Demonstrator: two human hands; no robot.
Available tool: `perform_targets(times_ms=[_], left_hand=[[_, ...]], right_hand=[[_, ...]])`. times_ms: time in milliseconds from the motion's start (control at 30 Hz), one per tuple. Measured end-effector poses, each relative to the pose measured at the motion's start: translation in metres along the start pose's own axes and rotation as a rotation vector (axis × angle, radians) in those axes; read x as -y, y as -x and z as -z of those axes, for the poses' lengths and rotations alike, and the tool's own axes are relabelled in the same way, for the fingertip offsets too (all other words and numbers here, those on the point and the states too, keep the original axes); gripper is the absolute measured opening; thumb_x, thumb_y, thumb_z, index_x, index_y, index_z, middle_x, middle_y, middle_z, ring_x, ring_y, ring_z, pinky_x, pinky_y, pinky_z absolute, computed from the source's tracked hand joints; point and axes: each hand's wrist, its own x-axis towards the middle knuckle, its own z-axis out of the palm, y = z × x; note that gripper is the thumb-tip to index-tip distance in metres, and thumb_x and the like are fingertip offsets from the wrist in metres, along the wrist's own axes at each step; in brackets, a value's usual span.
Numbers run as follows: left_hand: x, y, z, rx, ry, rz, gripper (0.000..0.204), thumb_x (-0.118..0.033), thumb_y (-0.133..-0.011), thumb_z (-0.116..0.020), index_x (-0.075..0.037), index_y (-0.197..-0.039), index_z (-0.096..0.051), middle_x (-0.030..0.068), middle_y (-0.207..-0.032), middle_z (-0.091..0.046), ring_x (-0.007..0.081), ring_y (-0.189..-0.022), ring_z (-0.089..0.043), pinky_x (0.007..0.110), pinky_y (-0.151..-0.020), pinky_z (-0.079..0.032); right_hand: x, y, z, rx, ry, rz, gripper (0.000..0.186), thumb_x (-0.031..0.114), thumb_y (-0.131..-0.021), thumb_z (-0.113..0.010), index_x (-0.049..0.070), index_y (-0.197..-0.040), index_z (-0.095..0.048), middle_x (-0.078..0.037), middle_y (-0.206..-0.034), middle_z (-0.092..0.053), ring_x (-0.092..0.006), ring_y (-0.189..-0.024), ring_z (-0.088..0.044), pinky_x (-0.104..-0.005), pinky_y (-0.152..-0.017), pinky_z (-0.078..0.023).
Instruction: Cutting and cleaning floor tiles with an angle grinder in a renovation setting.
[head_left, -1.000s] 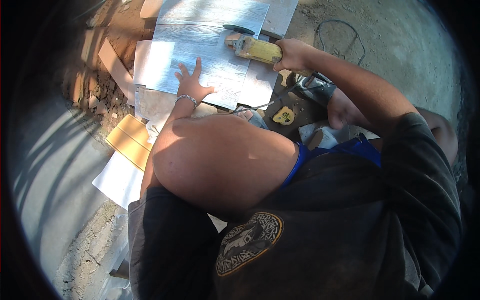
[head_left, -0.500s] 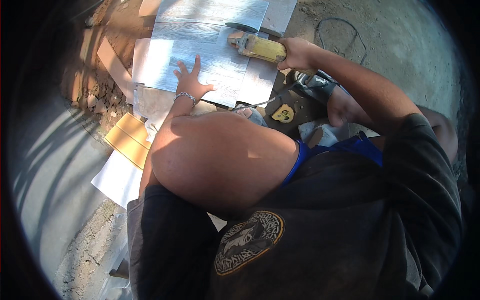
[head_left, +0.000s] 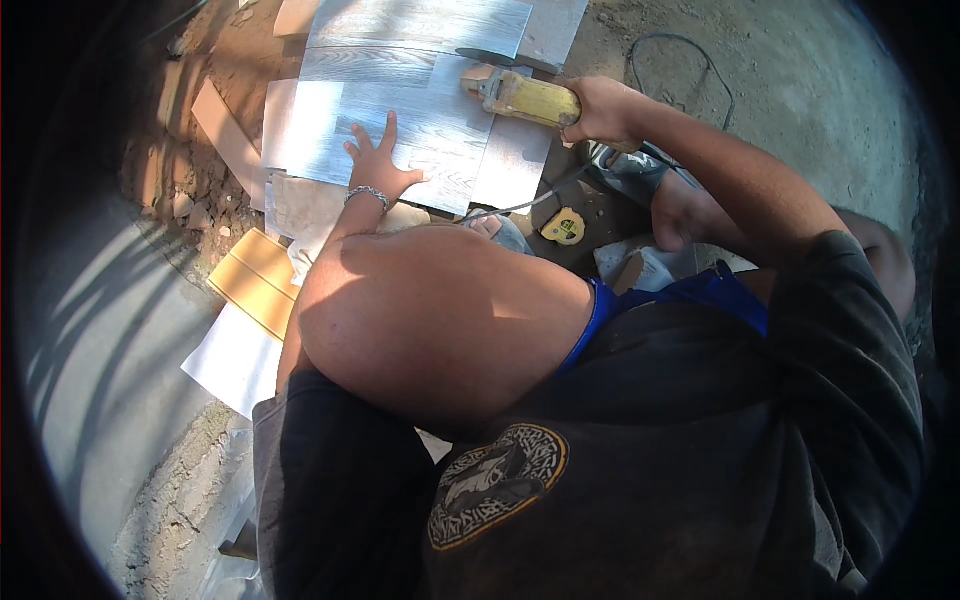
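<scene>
My left hand point(head_left: 378, 165) lies with fingers spread on a pale grey wood-grain tile point(head_left: 440, 140). My right hand point(head_left: 600, 108) is closed round a yellow angle grinder point(head_left: 535, 100), whose thin dark disc point(head_left: 483, 52) sits over the tile at its right side, beside a second grey plank-patterned piece point(head_left: 410, 25). The grinder's cable runs below my right hand. Whether the disc touches the tile I cannot tell.
A yellow tape measure point(head_left: 563, 226) lies below the tiles. A yellow panel point(head_left: 250, 275) and white sheet point(head_left: 228, 355) are at left. A terracotta offcut point(head_left: 225, 140) lies among rubble. A looped cable point(head_left: 730, 105) rests on dusty concrete at upper right.
The grinder and my right hand have moved slightly right and toward me across the tile. My left hand stays spread on the tile, barely shifted.
</scene>
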Motion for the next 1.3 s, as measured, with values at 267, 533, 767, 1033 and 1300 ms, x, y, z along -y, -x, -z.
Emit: perform_targets(times_ms=[267, 533, 767, 1033, 1300], left_hand=[[0.000, 0.000, 0.000, -0.005, -0.008, 0.002, 0.131, -0.056, -0.061, -0.090, -0.038, -0.162, -0.009, 0.0373, -0.162, 0.001, 0.0651, -0.144, -0.006, 0.059, -0.113, -0.039], [0.002, -0.002, -0.003, -0.026, -0.018, -0.008, 0.133, -0.058, -0.059, -0.091, -0.038, -0.162, -0.009, 0.0379, -0.161, 0.000, 0.0658, -0.144, -0.007, 0.060, -0.113, -0.038], [0.002, 0.001, -0.003, -0.020, 0.001, 0.013, 0.132, -0.059, -0.059, -0.090, -0.038, -0.162, -0.010, 0.0339, -0.163, -0.002, 0.0619, -0.146, -0.008, 0.059, -0.114, -0.037], [0.014, 0.018, -0.025, -0.144, 0.108, -0.019, 0.122, -0.064, -0.066, -0.084, -0.029, -0.162, -0.018, 0.0340, -0.163, -0.008, 0.0590, -0.147, -0.015, 0.060, -0.115, -0.033], [0.033, -0.004, 0.040, 0.240, 0.078, -0.063, 0.083, -0.054, -0.079, -0.076, -0.010, -0.146, -0.054, 0.0234, -0.148, -0.051, 0.0371, -0.135, -0.051, 0.044, -0.110, -0.045]], right_hand=[[0.013, -0.018, -0.003, -0.035, -0.019, 0.009, 0.061, 0.033, -0.071, -0.080, -0.003, -0.118, -0.063, -0.024, -0.106, -0.070, -0.0393, -0.105, -0.066, -0.0441, -0.092, -0.051], [0.020, -0.027, -0.001, -0.058, -0.036, 0.037, 0.062, 0.035, -0.072, -0.079, -0.005, -0.117, -0.063, -0.025, -0.107, -0.070, -0.0394, -0.106, -0.066, -0.0436, -0.093, -0.050], [-0.002, -0.023, 0.041, -0.220, -0.105, 0.096, 0.062, 0.037, -0.074, -0.077, -0.006, -0.117, -0.064, -0.021, -0.103, -0.071, -0.0304, -0.096, -0.069, -0.0393, -0.089, -0.050], [-0.026, 0.048, 0.165, -0.427, -0.302, 0.086, 0.050, 0.035, -0.080, -0.074, 0.001, -0.115, -0.065, -0.013, -0.097, -0.071, -0.0234, -0.084, -0.069, -0.0349, -0.079, -0.055], [-0.010, 0.175, 0.196, -0.466, -0.172, 0.007, 0.040, 0.029, -0.079, -0.075, 0.005, -0.111, -0.068, -0.010, -0.093, -0.071, -0.0201, -0.079, -0.069, -0.0321, -0.073, -0.056]])
